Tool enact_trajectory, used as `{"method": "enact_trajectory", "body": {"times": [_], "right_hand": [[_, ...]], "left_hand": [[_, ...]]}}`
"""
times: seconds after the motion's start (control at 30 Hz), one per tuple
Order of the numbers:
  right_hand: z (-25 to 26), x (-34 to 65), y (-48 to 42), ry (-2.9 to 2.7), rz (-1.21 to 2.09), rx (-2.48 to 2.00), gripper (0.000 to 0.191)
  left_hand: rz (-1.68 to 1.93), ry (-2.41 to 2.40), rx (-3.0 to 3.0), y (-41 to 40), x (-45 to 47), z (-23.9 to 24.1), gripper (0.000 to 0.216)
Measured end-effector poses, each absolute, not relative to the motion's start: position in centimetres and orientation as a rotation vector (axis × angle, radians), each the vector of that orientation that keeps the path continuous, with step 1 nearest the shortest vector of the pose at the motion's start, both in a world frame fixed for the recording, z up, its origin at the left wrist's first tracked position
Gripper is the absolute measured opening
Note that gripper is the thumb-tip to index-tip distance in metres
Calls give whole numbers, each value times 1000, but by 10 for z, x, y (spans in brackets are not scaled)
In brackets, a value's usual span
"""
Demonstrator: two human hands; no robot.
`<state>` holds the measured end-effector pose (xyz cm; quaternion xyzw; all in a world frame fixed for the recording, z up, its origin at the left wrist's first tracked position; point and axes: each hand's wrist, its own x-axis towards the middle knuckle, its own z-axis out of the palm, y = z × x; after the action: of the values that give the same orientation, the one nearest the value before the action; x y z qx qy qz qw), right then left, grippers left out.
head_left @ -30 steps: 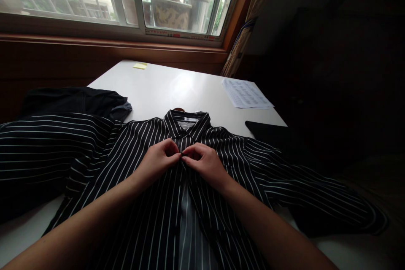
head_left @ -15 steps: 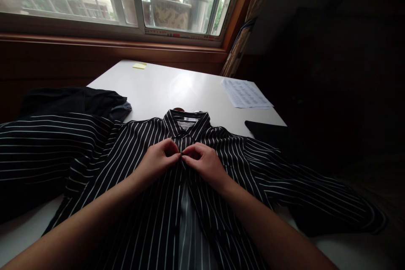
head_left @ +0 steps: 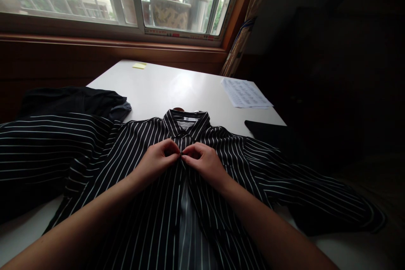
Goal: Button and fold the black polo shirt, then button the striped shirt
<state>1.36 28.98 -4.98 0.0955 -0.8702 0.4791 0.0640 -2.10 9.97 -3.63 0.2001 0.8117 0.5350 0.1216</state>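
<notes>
A black shirt with white stripes lies spread out, its collar towards the window and its sleeves out to both sides. My left hand pinches the front placket a little below the collar. Right beside it, my right hand is pinched on the other front edge, fingertips almost meeting the left ones. Any button between them is too small to make out. Below my hands the two fronts part, and the greyish inside of the shirt shows in the gap. At the collar the fronts lie together.
Under the shirt is a white table. Dark folded clothes lie at the left. Printed sheets rest near the right edge, a yellow sticky note at the far edge. A dark flat thing lies beyond the right sleeve.
</notes>
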Motion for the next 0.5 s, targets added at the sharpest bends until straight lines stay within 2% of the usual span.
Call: {"method": "enact_trajectory", "body": {"times": [0.5], "right_hand": [[-51,14,291,-2647,1430,303,8]], "left_hand": [[1568,2396,563,98,-24,-43,5]]}}
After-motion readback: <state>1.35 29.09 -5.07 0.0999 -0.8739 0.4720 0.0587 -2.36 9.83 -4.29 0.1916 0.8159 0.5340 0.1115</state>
